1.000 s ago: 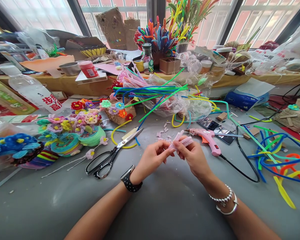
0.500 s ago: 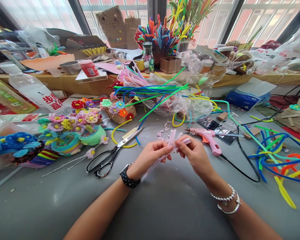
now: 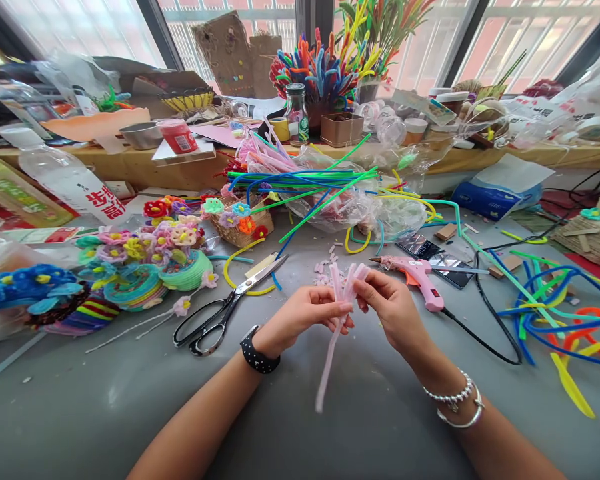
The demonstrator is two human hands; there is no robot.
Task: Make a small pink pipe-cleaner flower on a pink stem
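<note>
Both my hands meet over the grey table, pinched on a pale pink pipe cleaner (image 3: 331, 353). My left hand (image 3: 300, 319), with a black watch on its wrist, grips the piece at its middle. My right hand (image 3: 393, 308), with silver bracelets on its wrist, holds the folded upper ends, which stick up between the fingers. The long tail hangs down toward me. Small pink offcuts (image 3: 325, 265) lie just beyond my fingers.
Scissors (image 3: 220, 312) lie to the left, a pink glue gun (image 3: 416, 275) with a black cord to the right. Finished pipe-cleaner flowers (image 3: 145, 257) crowd the left. A bag of coloured pipe cleaners (image 3: 325, 190) sits behind, loose ones (image 3: 555, 313) at right. A cluttered shelf runs along the window.
The pink pipe cleaner has turned from lying across my fingers to pointing up, and its long tail now hangs down toward me. Both hands stayed in about the same place.
</note>
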